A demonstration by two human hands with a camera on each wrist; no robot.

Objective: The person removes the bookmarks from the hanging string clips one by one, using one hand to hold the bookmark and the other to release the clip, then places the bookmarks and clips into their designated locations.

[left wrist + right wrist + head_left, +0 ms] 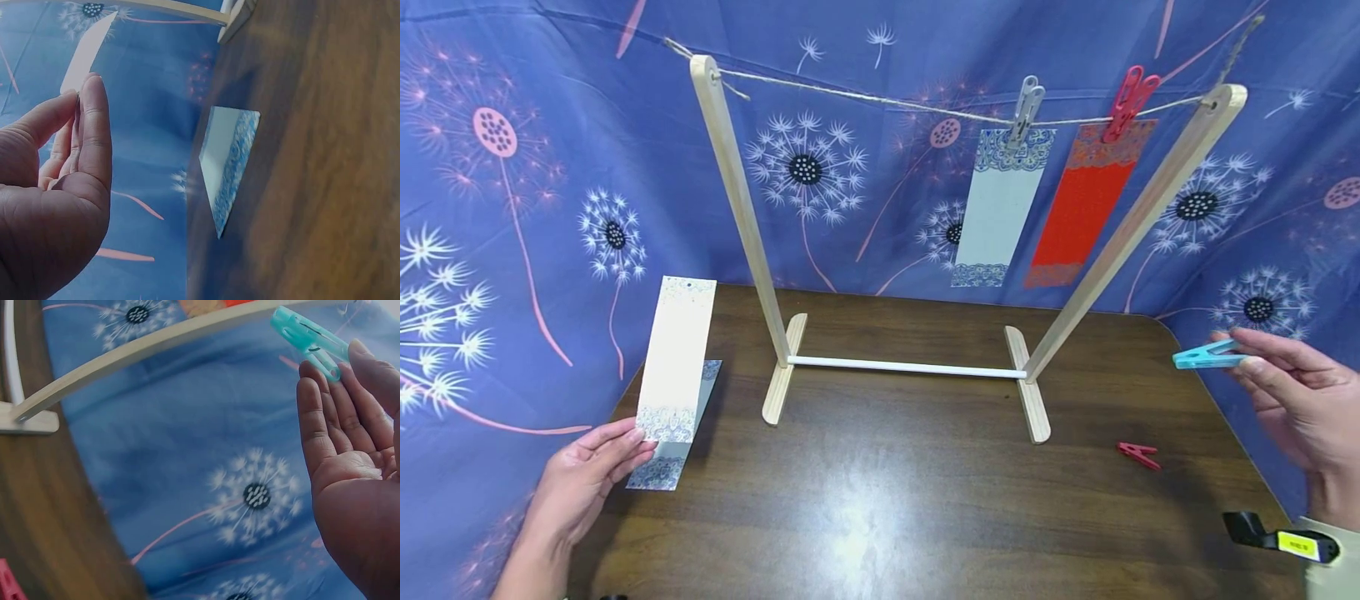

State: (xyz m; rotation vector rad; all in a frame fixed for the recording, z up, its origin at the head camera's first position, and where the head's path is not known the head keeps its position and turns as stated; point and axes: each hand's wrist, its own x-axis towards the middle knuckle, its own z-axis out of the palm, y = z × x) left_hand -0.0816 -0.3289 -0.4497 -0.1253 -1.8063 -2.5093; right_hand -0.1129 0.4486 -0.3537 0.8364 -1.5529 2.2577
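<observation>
My left hand pinches the lower edge of a cream bookmark with a patterned band at its end and a small hole at its top. Below it, a second pale bookmark with a blue patterned border lies on the table. Over at the right, my right hand pinches a turquoise clothespin between thumb and fingers, its tip pointing left. A twine line carries a pale blue bookmark under a grey clothespin and a red bookmark under a red clothespin.
The twine runs between two wooden posts joined low down by a white rod. A dark red clothespin lies on the brown table at the right. Behind hangs a blue dandelion-print cloth.
</observation>
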